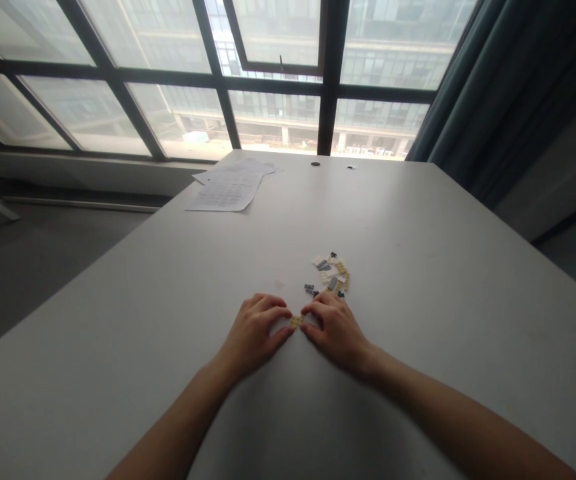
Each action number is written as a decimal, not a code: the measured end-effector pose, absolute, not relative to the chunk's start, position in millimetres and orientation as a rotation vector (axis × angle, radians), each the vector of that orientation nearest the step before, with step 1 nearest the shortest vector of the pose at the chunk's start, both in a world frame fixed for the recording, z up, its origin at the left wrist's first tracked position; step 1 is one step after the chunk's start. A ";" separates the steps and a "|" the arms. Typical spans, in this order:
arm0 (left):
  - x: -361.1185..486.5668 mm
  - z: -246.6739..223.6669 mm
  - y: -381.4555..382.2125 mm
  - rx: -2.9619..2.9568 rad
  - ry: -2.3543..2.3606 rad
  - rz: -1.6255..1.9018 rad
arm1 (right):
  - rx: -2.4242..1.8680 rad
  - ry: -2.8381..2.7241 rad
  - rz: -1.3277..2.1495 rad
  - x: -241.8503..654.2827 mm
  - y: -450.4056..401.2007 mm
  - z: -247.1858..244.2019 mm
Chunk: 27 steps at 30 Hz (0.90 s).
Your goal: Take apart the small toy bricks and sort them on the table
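A gridded window (329, 80) stands behind a long white table (418, 267); in front of me, my left hand (258, 330) and right hand (335, 330) both pinch a small tan studded piece (297, 321), set directly between their fingertips; its long axis is too small to tell; loose bricks (333, 284) lie just beyond my right hand, the nearer one to them.

White tabletop (398, 220), with overlapping printed papers (228, 191) at the far left corner and a loose cluster of small white, tan and grey toy bricks (333, 273) near the middle.
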<state>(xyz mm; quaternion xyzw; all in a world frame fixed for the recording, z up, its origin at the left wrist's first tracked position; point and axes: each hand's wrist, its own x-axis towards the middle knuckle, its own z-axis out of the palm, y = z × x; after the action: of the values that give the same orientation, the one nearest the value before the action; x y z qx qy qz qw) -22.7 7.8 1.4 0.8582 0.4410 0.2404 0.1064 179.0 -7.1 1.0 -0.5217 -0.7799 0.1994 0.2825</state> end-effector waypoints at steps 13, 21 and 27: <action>-20.3 0.8 4.9 2.555 1.254 0.723 | -1.328 -2.121 0.538 181.4 -11.1 -0.9; -18.7 1.8 5.2 2.559 1.268 0.712 | -1.332 -2.089 0.544 183.1 -11.4 -2.5; -19.0 0.5 5.3 2.578 1.262 0.698 | -1.332 -2.088 0.525 183.2 -12.5 -1.2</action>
<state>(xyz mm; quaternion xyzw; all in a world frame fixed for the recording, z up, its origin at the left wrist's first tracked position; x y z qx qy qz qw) -19.0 5.3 0.5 0.8689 0.4253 0.2353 0.0937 183.2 -12.5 -1.2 -0.5019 -0.7867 0.1979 0.3002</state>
